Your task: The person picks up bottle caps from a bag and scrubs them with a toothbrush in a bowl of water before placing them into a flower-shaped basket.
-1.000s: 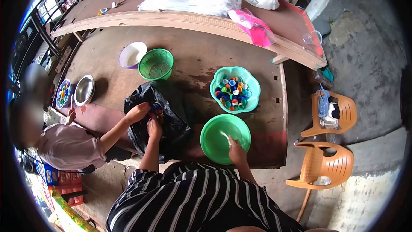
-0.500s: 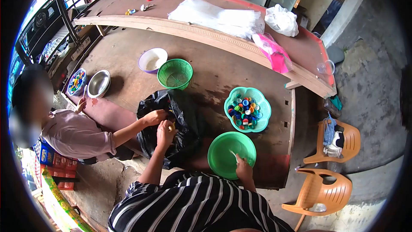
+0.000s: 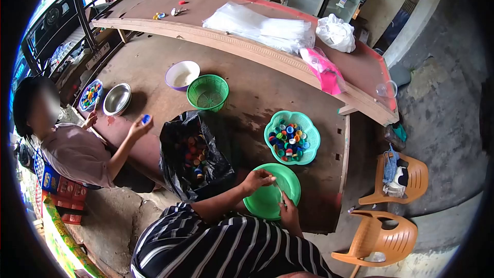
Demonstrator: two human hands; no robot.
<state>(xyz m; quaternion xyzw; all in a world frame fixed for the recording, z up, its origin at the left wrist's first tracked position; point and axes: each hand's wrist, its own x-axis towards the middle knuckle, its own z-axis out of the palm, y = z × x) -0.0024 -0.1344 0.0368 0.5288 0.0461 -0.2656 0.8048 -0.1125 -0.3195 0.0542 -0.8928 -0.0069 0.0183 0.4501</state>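
Note:
My left hand [image 3: 259,181] is over the left rim of the green basin [image 3: 265,206], fingers pinched on something small I cannot make out. My right hand [image 3: 289,210] is closed on a thin pale tool [image 3: 278,188] above the basin's right side. Behind the basin, a light green scalloped basket [image 3: 313,128] holds many coloured bottle caps [image 3: 290,136]. To the left, a black plastic bag [image 3: 172,141] lies open with more caps [image 3: 198,157] inside.
At the left a person [image 3: 77,149] holds a blue cap [image 3: 146,119]. Near them stand a metal bowl [image 3: 117,99] and a basket of caps [image 3: 91,95]. A green basket [image 3: 208,92] and white bowl [image 3: 182,75] stand farther back. Orange chairs [image 3: 381,237] are at the right.
My left hand has moved right from the black bag to the basin. The other person's hand has left the bag and now lifts a blue cap. The bag's opening shows more caps.

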